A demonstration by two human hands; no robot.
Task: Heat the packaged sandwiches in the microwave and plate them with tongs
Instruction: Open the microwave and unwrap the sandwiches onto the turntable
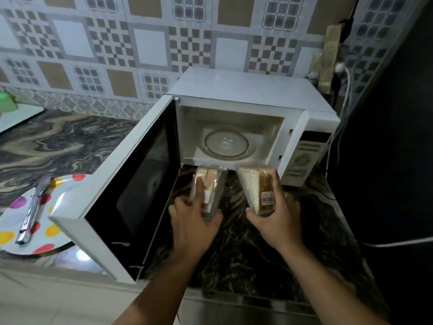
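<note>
Dark marbled counter (58, 141) under a wall of patterned tiles (150, 43). White microwave (246, 90) with door (131, 191) wide open, glass turntable (226, 144) inside bare. Two wedge sandwiches in clear wrap, just before the opening: left sandwich (209, 186) gripped by left hand (194, 216), right sandwich (257, 186), with a barcode label, gripped by right hand (276, 219). At left, dotted plate (58, 205) carrying metal tongs (32, 207).

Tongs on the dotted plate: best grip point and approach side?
Grip the tongs around mid-length, across both arms, coming from above. They lie flat and closed on the dotted plate, long axis running near to far, so the narrow width is easy to pinch. Approach from the left; the open microwave door crowds the right.
</note>
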